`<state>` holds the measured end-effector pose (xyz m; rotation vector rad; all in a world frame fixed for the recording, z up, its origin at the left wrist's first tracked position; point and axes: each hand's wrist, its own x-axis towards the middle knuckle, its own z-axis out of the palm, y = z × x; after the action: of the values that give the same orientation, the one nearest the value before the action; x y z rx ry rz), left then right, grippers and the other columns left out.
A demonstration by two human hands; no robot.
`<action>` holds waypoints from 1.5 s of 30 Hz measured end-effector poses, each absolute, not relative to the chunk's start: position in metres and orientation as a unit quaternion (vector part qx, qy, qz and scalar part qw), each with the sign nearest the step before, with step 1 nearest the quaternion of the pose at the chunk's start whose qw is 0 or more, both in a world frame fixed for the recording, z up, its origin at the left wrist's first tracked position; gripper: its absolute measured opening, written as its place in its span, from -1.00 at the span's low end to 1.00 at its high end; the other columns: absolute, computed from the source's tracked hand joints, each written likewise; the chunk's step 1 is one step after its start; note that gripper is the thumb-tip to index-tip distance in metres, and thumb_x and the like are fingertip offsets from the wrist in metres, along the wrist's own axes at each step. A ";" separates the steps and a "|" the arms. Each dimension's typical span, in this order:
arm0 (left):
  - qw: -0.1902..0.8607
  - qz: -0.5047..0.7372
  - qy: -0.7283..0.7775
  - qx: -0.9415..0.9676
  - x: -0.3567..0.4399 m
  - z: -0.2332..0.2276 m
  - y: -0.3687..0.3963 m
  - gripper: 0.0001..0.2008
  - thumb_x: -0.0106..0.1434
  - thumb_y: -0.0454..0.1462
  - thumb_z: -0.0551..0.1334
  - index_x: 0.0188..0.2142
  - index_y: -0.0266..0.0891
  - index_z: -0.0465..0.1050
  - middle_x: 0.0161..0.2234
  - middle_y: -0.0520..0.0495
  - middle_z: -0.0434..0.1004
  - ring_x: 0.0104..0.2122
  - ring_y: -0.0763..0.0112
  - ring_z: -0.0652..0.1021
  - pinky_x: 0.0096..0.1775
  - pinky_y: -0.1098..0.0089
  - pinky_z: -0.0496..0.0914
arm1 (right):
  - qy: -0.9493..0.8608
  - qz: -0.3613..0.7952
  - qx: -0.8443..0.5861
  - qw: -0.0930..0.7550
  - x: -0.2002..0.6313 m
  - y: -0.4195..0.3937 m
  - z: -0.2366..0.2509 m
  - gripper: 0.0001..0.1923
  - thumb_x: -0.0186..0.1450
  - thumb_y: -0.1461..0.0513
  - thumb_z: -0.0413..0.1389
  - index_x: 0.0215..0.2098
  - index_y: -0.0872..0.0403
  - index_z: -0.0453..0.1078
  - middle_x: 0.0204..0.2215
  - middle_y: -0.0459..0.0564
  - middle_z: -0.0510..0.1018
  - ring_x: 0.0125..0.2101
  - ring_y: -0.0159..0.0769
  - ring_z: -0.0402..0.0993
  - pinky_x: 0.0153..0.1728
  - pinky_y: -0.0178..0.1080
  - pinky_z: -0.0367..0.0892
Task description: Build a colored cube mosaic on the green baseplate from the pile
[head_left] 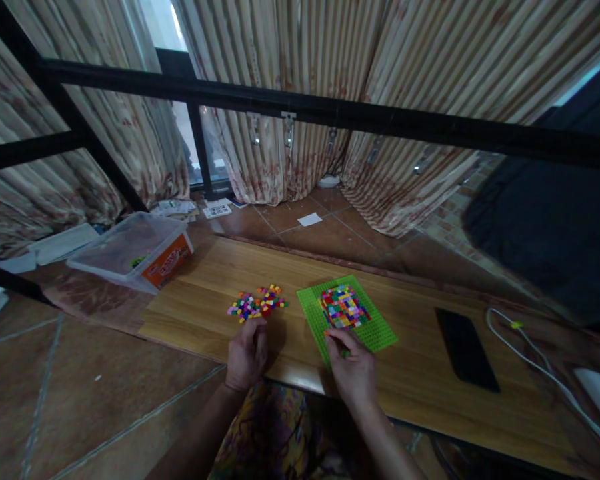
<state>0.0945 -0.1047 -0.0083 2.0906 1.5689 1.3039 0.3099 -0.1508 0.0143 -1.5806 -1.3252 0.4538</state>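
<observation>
Two bare hands are rested on a wooden table [430,393]: left hand [247,353] loosely curled, empty, beside scattered bricks [257,303]; right hand [353,367] pinching a small brick at a green baseplate [375,330].

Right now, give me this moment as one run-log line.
left hand: at loose bricks | right hand: fingertips on green baseplate, near edge | brick patch: on baseplate | phone: right

table [430,373]: smooth wood grain | baseplate [380,333]: studded green plastic | bin [130,250]: clear plastic | curtains [430,100]: cloth
</observation>
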 end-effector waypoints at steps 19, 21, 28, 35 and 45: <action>0.106 0.424 0.521 0.733 0.095 -0.012 -0.104 -0.84 0.30 -0.35 0.05 -0.17 -0.20 0.36 -0.30 -0.06 0.56 -0.29 0.40 0.60 -0.27 0.44 0.47 | -0.659 0.013 -0.651 0.377 0.334 -0.113 0.028 -0.77 0.34 0.24 0.01 -0.32 0.05 0.52 -0.35 0.02 0.57 -0.32 -0.25 0.48 -0.22 -0.21 0.36; 0.108 0.426 0.516 0.735 0.095 -0.011 -0.104 -0.84 0.30 -0.35 0.05 -0.17 -0.20 0.36 -0.30 -0.06 0.56 -0.30 0.41 0.59 -0.26 0.44 0.47 | -0.653 0.013 -0.651 0.386 0.335 -0.113 0.027 -0.80 0.34 0.23 0.04 -0.32 0.04 0.51 -0.36 0.00 0.57 -0.34 -0.25 0.47 -0.25 -0.22 0.37; 0.119 0.432 0.517 0.730 0.095 -0.008 -0.105 -0.84 0.30 -0.35 0.06 -0.18 -0.20 0.37 -0.29 -0.06 0.56 -0.29 0.41 0.59 -0.21 0.43 0.47 | -0.655 0.011 -0.634 0.411 0.336 -0.116 0.023 -0.78 0.37 0.20 0.04 -0.32 0.04 0.52 -0.33 0.01 0.58 -0.32 -0.27 0.48 -0.23 -0.22 0.37; 0.135 0.411 0.532 0.728 0.096 -0.008 -0.105 -0.83 0.31 -0.33 0.04 -0.17 -0.20 0.37 -0.30 -0.07 0.56 -0.29 0.41 0.59 -0.20 0.41 0.48 | -0.674 0.016 -0.630 0.386 0.338 -0.119 0.023 -0.74 0.38 0.21 0.00 -0.30 0.04 0.54 -0.30 0.03 0.58 -0.29 -0.27 0.48 -0.19 -0.20 0.39; 0.155 0.415 0.531 0.722 0.096 -0.006 -0.106 -0.84 0.29 -0.32 0.04 -0.20 -0.19 0.38 -0.31 -0.06 0.56 -0.30 0.40 0.58 -0.22 0.42 0.46 | -0.673 0.016 -0.616 0.409 0.339 -0.121 0.024 -0.78 0.38 0.22 0.03 -0.25 0.04 0.54 -0.29 0.03 0.60 -0.27 -0.26 0.51 -0.17 -0.19 0.40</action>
<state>0.0961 -0.1057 -0.0056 2.0698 1.5216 1.1885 0.3395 -0.1208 0.0245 -1.5522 -1.6967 0.0403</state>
